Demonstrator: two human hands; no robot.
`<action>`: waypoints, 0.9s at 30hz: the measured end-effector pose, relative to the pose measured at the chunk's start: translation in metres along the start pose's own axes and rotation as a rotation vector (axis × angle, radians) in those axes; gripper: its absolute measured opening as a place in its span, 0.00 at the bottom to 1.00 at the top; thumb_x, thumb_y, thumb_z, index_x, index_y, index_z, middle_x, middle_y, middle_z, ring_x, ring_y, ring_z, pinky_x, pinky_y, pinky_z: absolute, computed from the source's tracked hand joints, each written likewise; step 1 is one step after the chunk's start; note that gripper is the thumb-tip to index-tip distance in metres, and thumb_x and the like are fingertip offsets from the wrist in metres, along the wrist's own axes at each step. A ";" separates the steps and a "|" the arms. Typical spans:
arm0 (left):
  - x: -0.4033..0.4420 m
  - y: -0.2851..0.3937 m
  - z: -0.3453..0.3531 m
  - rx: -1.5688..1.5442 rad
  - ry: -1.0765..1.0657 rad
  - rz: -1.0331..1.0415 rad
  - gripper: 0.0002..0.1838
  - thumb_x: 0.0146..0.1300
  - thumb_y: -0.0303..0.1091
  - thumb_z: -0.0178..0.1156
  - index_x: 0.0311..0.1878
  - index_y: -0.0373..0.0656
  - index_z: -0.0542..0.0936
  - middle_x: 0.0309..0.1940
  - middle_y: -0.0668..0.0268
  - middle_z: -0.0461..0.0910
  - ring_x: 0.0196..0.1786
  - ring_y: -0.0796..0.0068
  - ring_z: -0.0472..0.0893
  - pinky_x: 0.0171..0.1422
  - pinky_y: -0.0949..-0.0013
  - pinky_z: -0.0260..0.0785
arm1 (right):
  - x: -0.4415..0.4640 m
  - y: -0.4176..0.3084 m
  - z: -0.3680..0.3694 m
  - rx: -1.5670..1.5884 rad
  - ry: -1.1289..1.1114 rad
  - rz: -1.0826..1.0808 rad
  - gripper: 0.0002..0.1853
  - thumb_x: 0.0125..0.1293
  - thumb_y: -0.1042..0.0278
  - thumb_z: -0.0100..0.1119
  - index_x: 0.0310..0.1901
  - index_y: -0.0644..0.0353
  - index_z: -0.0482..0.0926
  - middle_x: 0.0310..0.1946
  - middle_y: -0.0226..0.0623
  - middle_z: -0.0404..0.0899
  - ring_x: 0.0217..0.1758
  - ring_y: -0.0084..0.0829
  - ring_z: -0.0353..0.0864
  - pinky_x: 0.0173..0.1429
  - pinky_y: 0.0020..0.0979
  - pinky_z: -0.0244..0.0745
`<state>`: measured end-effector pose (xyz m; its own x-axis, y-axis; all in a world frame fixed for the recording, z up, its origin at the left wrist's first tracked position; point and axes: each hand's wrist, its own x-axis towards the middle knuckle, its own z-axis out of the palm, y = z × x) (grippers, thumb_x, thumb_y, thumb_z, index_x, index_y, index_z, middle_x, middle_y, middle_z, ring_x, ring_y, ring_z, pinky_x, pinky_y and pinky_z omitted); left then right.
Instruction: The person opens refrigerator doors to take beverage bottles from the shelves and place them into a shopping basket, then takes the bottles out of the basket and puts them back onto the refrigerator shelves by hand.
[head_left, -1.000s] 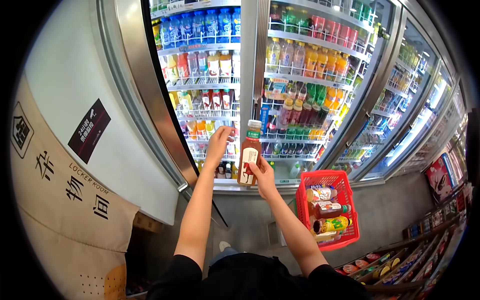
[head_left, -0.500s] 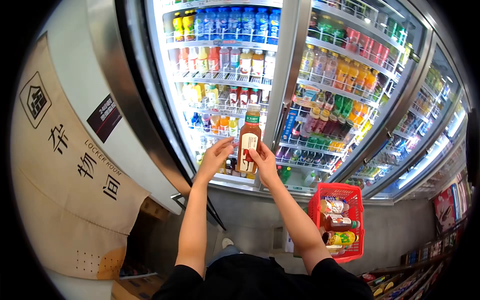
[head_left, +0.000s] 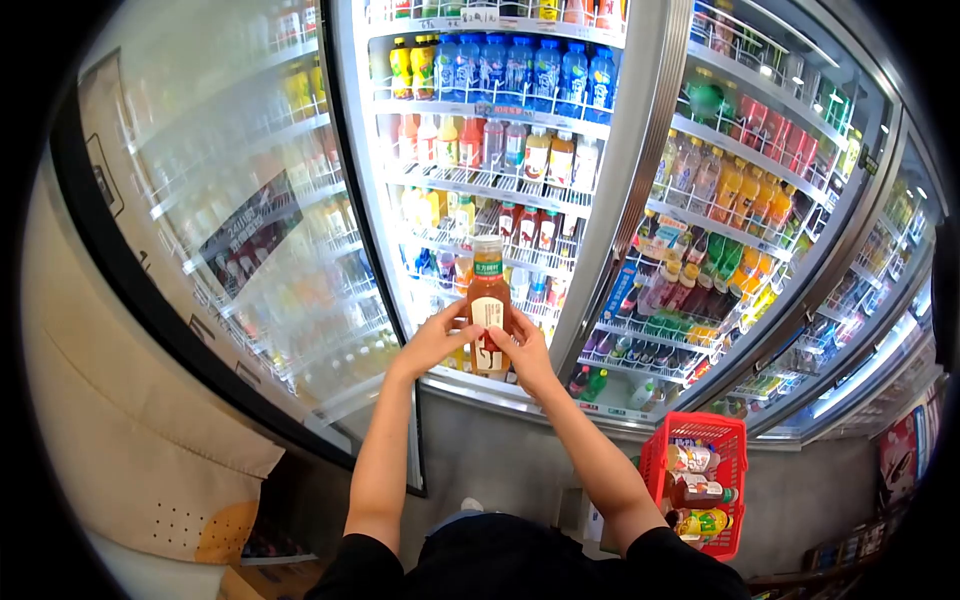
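An upright bottle of amber-brown tea (head_left: 487,340), with a white cap, a green band and a cream label, is between both my hands in front of the lit fridge shelves. My right hand (head_left: 525,355) grips its right side, thumb across the label. From the other side, my left hand (head_left: 432,342) has its fingers closed against the bottle. Some fingertips of both hands are hidden behind it. To the right of my right forearm is a red shopping basket (head_left: 742,485) with several drink bottles lying inside, one with a yellow label (head_left: 703,522).
Ahead, the open fridge has shelves of drinks, including blue bottles (head_left: 519,75). Its glass door (head_left: 270,240) stands swung out on my left, before a beige curtain (head_left: 150,470). More fridge doors continue right. Grey floor (head_left: 455,440) lies below.
My left hand has moved in from beside the bottle and now holds it too. The bottle sits slightly lower in view. The view has shifted, showing the open door's glass on the left.
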<state>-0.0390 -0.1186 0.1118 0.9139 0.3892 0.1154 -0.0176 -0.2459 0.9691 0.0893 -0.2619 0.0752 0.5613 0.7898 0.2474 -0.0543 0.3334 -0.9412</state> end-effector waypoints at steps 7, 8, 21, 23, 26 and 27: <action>0.044 -0.010 -0.029 -0.178 -0.160 0.015 0.39 0.65 0.41 0.68 0.72 0.35 0.62 0.62 0.59 0.75 0.62 0.72 0.74 0.68 0.65 0.67 | 0.030 0.008 0.004 -0.071 0.083 0.022 0.38 0.66 0.60 0.68 0.71 0.70 0.62 0.64 0.47 0.73 0.69 0.34 0.70 0.68 0.36 0.71; 0.050 -0.013 -0.032 -0.189 -0.175 0.027 0.39 0.66 0.40 0.68 0.73 0.35 0.61 0.63 0.59 0.73 0.64 0.71 0.74 0.69 0.65 0.67 | 0.035 0.012 0.004 -0.055 0.080 0.018 0.37 0.67 0.60 0.67 0.71 0.70 0.62 0.62 0.47 0.75 0.67 0.33 0.74 0.66 0.34 0.73; 0.058 -0.039 -0.097 -0.219 -0.107 0.022 0.39 0.64 0.37 0.69 0.73 0.37 0.61 0.66 0.59 0.71 0.67 0.66 0.72 0.72 0.63 0.64 | 0.085 0.046 0.042 -0.255 -0.007 0.010 0.37 0.70 0.57 0.64 0.72 0.68 0.60 0.61 0.48 0.75 0.61 0.33 0.78 0.63 0.35 0.77; 0.056 -0.050 -0.110 -0.190 -0.069 0.006 0.41 0.63 0.40 0.70 0.74 0.37 0.61 0.66 0.58 0.72 0.67 0.66 0.73 0.71 0.63 0.65 | 0.092 0.045 0.051 -0.306 -0.066 0.001 0.37 0.70 0.57 0.64 0.73 0.68 0.60 0.61 0.47 0.75 0.62 0.32 0.77 0.62 0.34 0.77; 0.053 -0.051 -0.126 -0.163 -0.049 -0.051 0.40 0.63 0.38 0.70 0.73 0.36 0.61 0.66 0.58 0.71 0.68 0.66 0.72 0.73 0.62 0.63 | 0.103 0.064 0.061 -0.274 -0.094 0.020 0.35 0.70 0.57 0.64 0.72 0.66 0.63 0.59 0.45 0.74 0.60 0.32 0.77 0.60 0.33 0.77; 0.053 -0.056 -0.131 -0.152 -0.046 -0.038 0.40 0.63 0.38 0.70 0.73 0.36 0.62 0.66 0.58 0.71 0.68 0.66 0.72 0.73 0.62 0.63 | 0.107 0.074 0.065 -0.322 -0.078 -0.017 0.34 0.70 0.57 0.64 0.71 0.65 0.64 0.58 0.44 0.72 0.60 0.33 0.76 0.59 0.33 0.78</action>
<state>-0.0430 0.0320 0.0927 0.9327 0.3536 0.0713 -0.0406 -0.0935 0.9948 0.0917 -0.1199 0.0471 0.4944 0.8267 0.2685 0.2252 0.1765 -0.9582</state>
